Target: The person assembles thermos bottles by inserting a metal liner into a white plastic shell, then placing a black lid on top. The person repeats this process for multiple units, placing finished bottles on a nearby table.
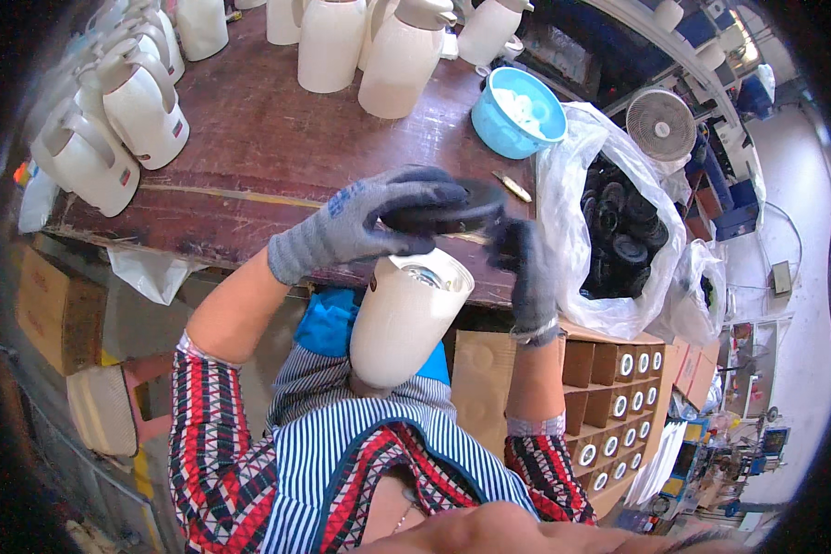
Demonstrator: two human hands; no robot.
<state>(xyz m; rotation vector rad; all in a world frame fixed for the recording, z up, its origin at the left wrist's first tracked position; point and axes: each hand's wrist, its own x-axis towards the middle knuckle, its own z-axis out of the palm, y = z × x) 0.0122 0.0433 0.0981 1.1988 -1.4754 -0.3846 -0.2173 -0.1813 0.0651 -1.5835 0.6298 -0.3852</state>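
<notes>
workshop, pale wall (pixel 794 212) off to the right. we look down on a scuffed red-brown wooden table (pixel 240 120).

containers first: a light-blue plastic basin (pixel 503 134) at the table's right edge holds small white parts (pixel 524 109). just beside it, a clear plastic bag (pixel 563 189) gapes, filled with black round parts (pixel 628 249); a smaller bag (pixel 697 295) leans near. below, an open divided carton (pixel 589 388) carries round white-ended pieces (pixel 619 406) in many of its cells, brown cardboard showing in those nearest the right forearm.

white handled jugs (pixel 143 120) crowd the left edge, the nearest close to the corner; more white jugs (pixel 328 51) stand along the far side. bare wood runs from the left row across to the basin, with a slim pale tool (pixel 511 186) lying by the right edge.

at the near edge, a white jug body (pixel 402 323) tilts over the person's lap, mouth up, silvery inside. above that mouth we find a black round part (pixel 466 210), blurred. the gloved left hand (pixel 379 217) grips it, fingers on top and thumb side below. the gloved right hand (pixel 526 263) is up at its other side, fingers smeared by motion; we cannot tell whether they close on it. nor can we tell if the part touches the jug.
</notes>
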